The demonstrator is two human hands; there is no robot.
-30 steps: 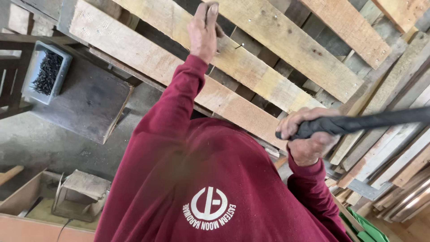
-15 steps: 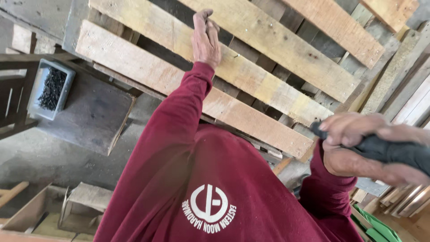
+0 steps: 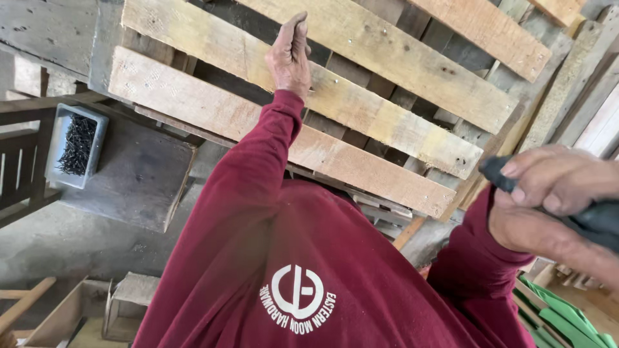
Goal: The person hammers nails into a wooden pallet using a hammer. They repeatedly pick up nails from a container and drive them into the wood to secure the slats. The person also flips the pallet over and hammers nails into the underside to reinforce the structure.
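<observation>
The left hand [image 3: 290, 57] pinches at a plank of the wooden pallet [image 3: 361, 116]; the right hand [image 3: 548, 206] grips a dark handle [image 3: 596, 219].

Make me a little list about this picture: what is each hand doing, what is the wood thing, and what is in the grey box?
left hand: stretched out, fingertips pinched together against a plank of the pallet
right hand: closed around a dark handle, close to the camera; the tool's head is out of view
pallet: pale wooden planks with gaps between them
tray: grey, holds a pile of dark nails, sits on a worn wooden block
clothing: dark red long sleeves
lower right corner: green slats
</observation>
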